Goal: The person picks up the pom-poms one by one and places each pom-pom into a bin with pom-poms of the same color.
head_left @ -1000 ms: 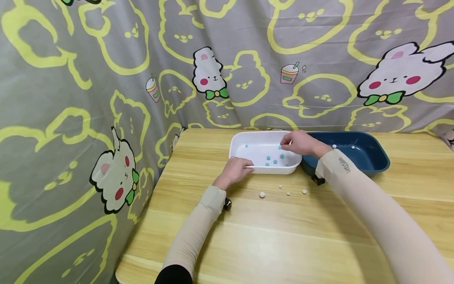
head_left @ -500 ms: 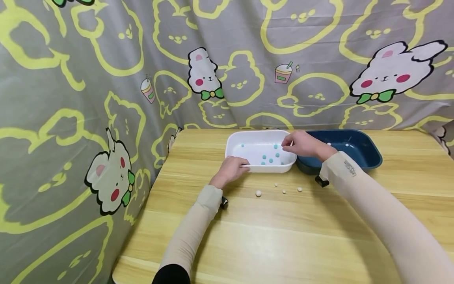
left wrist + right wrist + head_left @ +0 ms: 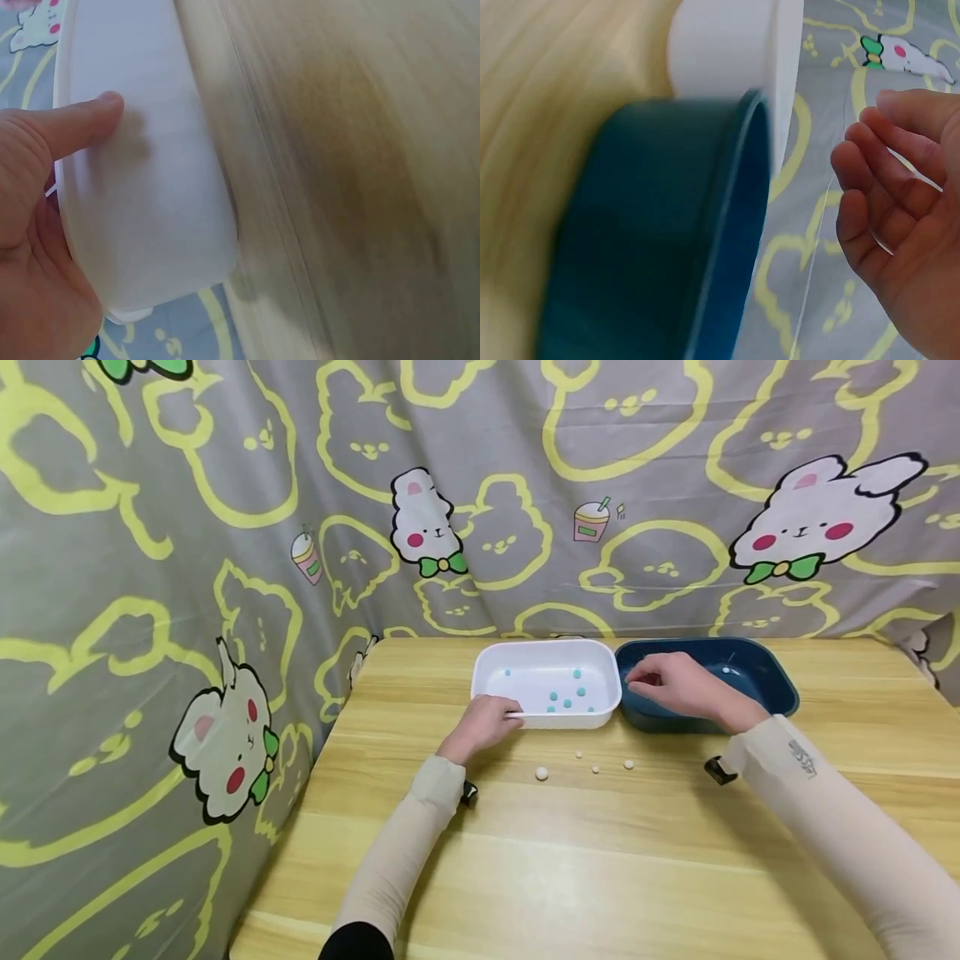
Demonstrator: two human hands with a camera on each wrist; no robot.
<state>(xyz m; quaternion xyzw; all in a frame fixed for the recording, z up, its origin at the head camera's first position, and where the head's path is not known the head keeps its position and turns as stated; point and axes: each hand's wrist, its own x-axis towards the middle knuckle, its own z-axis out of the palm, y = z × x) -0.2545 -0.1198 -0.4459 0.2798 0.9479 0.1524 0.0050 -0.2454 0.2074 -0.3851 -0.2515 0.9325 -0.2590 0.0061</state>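
My left hand grips the near rim of a white basin; in the left wrist view the thumb presses the outer wall. Several small turquoise balls lie scattered inside it. My right hand hovers over the left part of a dark blue basin, its fingers loosely bent. Nothing shows between the fingers in the right wrist view. One small white ball is visible in the blue basin; the hand hides part of the inside.
Both basins stand side by side at the back of the wooden table. Several white balls of differing size, among them a larger ball, lie on the wood in front. A patterned grey curtain hangs behind and along the left side.
My right hand has moved right, from over the white basin to over the blue one. The left hand keeps its grip on the white rim. The head view has shifted slightly.
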